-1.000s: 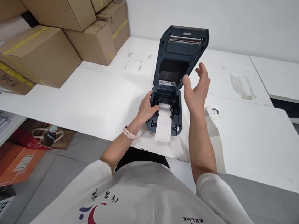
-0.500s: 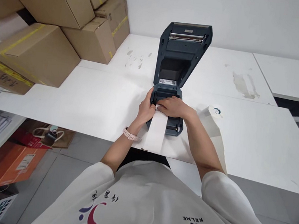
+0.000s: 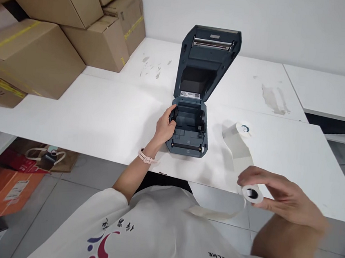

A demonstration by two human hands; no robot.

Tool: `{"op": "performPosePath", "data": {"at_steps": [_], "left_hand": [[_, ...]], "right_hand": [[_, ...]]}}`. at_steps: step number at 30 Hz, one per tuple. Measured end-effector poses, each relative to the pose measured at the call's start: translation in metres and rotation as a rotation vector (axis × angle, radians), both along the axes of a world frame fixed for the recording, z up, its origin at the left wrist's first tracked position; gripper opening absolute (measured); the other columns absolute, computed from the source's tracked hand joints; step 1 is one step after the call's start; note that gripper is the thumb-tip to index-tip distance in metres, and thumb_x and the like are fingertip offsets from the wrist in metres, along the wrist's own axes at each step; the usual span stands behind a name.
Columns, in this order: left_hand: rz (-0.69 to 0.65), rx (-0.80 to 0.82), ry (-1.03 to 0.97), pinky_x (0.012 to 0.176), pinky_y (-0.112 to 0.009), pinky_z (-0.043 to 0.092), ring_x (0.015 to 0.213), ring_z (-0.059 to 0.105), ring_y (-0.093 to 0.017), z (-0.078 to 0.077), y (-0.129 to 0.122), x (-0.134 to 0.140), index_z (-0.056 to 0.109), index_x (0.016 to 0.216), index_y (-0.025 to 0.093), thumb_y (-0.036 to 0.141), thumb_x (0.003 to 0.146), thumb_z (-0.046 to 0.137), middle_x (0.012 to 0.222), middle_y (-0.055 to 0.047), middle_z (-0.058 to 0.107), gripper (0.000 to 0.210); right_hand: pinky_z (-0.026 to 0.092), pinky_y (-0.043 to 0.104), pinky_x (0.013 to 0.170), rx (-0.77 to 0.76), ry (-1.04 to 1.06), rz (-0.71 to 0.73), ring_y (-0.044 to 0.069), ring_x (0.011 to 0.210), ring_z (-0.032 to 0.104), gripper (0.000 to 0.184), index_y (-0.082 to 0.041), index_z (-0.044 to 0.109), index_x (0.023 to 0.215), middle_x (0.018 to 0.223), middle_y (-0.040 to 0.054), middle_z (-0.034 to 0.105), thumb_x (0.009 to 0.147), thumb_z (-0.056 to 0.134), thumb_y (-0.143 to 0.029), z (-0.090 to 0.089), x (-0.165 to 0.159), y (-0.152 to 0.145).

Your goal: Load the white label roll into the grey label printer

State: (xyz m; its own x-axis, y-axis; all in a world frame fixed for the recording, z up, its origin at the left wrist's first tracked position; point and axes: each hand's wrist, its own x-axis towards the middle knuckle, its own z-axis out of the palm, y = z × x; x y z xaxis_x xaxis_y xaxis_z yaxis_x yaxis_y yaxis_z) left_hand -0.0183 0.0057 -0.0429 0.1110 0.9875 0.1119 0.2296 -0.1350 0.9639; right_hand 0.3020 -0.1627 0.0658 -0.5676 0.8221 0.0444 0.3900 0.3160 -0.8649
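Observation:
A dark label printer [image 3: 188, 141] stands on the white table with its lid [image 3: 209, 59] raised, and its roll bay shows no roll. My left hand [image 3: 164, 126] grips the printer's left side, fingers over the edge near the roll holder. Off to the right, past the table's front edge, my right hand [image 3: 279, 193] holds a small roll of labels [image 3: 252, 193] between thumb and fingers. From this roll a pale strip trails left over my shirt. Another label roll [image 3: 242, 129], partly unwound, lies on the table right of the printer.
Cardboard boxes [image 3: 38, 55] with yellow tape are stacked at the table's left end. A white wall [image 3: 263, 23] rises behind the table [image 3: 114, 127]. An orange box [image 3: 8, 194] and a bag stand on the floor at the lower left.
My right hand has lifted the small label roll out of the printer and carried it right and toward me. My left hand stays at the printer's left side.

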Motion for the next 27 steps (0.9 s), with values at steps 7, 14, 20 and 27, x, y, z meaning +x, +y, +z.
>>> {"op": "performPosePath", "data": {"at_steps": [7,14,20,27], "left_hand": [[0.035,-0.022,0.031,0.115,-0.048,0.042,0.129,0.057,-0.026,0.001,0.0,0.002,0.049,0.147,0.029,0.011,0.08,0.05,0.15,-0.004,0.055,0.069],[0.038,-0.025,0.003,0.117,-0.048,0.042,0.128,0.058,-0.024,-0.004,0.003,0.002,0.05,0.146,0.029,0.008,0.078,0.049,0.147,-0.002,0.057,0.071],[0.043,-0.02,-0.014,0.118,-0.047,0.041,0.13,0.057,-0.024,-0.008,0.006,0.002,0.052,0.145,0.028,0.008,0.077,0.05,0.147,-0.003,0.057,0.071],[0.018,-0.001,-0.027,0.122,-0.047,0.036,0.142,0.048,-0.025,-0.012,0.006,0.001,0.042,0.151,0.029,0.013,0.082,0.053,0.156,-0.005,0.049,0.072]], "right_hand": [[0.045,0.048,0.108,-0.103,-0.333,-0.173,0.029,0.12,0.063,0.034,-0.033,0.065,0.111,0.126,0.0056,0.07,0.084,0.074,-0.052,0.022,0.011,0.081],[0.051,0.044,0.098,-0.074,-0.417,-0.16,0.028,0.109,0.066,0.046,-0.027,0.066,0.101,0.117,0.0065,0.073,0.069,0.08,-0.057,-0.026,0.009,0.212],[0.052,0.042,0.096,-0.164,-0.578,-0.231,0.026,0.102,0.067,0.041,-0.025,0.066,0.101,0.112,0.0055,0.073,0.063,0.08,-0.031,-0.067,0.007,0.26],[0.047,0.047,0.108,-0.198,-0.088,-0.325,0.029,0.13,0.059,0.057,-0.028,0.06,0.133,0.141,0.0123,0.063,0.077,0.071,-0.028,-0.047,0.063,0.215]]}}
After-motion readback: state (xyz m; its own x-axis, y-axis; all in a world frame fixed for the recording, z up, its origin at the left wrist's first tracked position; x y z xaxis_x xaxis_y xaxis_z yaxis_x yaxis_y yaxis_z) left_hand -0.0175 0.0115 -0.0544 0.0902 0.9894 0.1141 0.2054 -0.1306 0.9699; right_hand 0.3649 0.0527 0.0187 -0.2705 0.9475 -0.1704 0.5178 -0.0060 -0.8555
